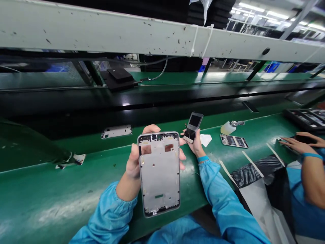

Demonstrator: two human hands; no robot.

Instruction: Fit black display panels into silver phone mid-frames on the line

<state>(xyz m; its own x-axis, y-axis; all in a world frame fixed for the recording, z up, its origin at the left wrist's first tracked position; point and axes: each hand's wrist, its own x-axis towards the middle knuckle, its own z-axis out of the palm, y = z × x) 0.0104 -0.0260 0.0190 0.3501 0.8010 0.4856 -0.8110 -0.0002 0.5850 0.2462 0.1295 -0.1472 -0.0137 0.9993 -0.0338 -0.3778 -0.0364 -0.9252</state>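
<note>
My left hand (133, 162) is wrapped round the edges of a grey phone frame (161, 173), held up close to me. The frame has two small windows near its top and a dark rim at top and bottom; several fingertips show past its right edge. Beyond it, over the bench, my right hand (195, 144) grips a slim phone part (193, 127) by its lower end. That part is tilted, with a dark rectangle on a grey upper half and a black lower half ending in a pale strip. A white paper piece (205, 139) lies beside my right hand.
Another phone frame (116, 131) lies left on the green bench (101, 183). Right of me are a bottle of yellowish liquid (228, 127), an opened phone (234, 141) and a black tray (307, 118). A co-worker's hands (298, 144) are at far right. A shelf beam (114, 32) crosses above.
</note>
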